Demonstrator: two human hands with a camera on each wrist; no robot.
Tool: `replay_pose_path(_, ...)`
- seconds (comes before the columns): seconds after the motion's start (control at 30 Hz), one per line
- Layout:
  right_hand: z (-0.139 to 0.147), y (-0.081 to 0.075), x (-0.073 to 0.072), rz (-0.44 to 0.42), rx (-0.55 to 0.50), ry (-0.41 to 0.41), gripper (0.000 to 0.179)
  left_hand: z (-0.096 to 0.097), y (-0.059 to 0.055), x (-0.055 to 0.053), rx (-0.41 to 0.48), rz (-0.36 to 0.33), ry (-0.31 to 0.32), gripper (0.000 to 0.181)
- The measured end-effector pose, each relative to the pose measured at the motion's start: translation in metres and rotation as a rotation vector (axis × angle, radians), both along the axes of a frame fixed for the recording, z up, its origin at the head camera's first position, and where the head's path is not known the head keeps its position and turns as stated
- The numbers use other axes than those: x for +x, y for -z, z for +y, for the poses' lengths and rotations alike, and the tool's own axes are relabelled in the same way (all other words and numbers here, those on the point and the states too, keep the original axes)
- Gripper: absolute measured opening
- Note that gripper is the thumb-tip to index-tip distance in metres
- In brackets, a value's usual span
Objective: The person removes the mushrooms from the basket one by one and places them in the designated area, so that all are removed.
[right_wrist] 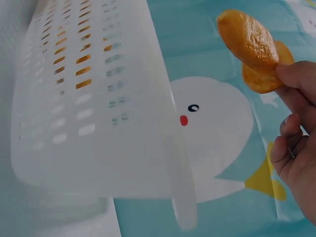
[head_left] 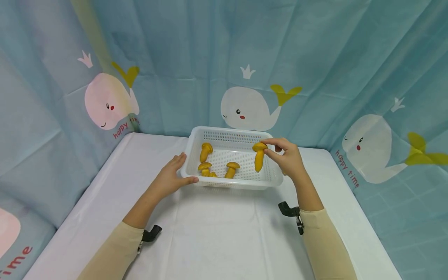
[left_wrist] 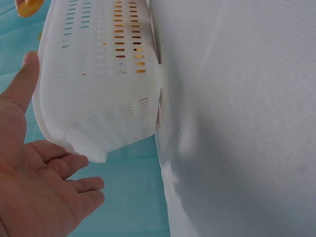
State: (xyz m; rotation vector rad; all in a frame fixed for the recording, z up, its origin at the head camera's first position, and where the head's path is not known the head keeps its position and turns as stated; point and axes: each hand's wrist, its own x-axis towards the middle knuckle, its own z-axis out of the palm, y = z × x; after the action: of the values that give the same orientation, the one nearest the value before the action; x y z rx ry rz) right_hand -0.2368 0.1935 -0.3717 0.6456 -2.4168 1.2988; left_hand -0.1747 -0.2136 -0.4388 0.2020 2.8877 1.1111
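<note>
A white plastic basket (head_left: 224, 182) with slotted walls stands on the table, several yellow mushrooms inside it. Three stand out: one at the back left (head_left: 205, 151), one at the front left (head_left: 204, 167) and one near the front middle (head_left: 231, 170). My right hand (head_left: 288, 157) pinches another yellow mushroom (head_left: 259, 155) by its cap between thumb and fingers, stem hanging down over the basket's right part. In the right wrist view this mushroom (right_wrist: 249, 42) is above rim height. My left hand (head_left: 169, 177) touches the basket's left front corner, thumb along the rim, other fingers loosely extended at the end wall.
The table (head_left: 217, 233) has a white cloth. Behind and beside it hangs a blue curtain (head_left: 175, 58) printed with whales. Black wrist mounts sit on the left arm (head_left: 152, 233) and the right arm (head_left: 289, 210).
</note>
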Motion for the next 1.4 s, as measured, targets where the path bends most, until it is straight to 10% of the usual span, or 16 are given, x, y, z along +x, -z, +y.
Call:
replay_pose_path(0.43, 0.02, -0.012, 0.046, 0.031, -0.007, 0.048, 0.026, 0.0, -0.001, 0.002, 0.007, -0.014, -0.003, 0.119)
replay_pose_path(0.83, 0.046, -0.003, 0.059, 0.045, -0.01, 0.048, 0.026, 0.001, -0.002, 0.001, 0.012, -0.016, -0.006, 0.12)
replay_pose_path(1.4, 0.091, 0.037, 0.03, -0.026, 0.043, 0.132, 0.027, 0.0, -0.003, 0.001, 0.003, -0.023, -0.007, 0.118)
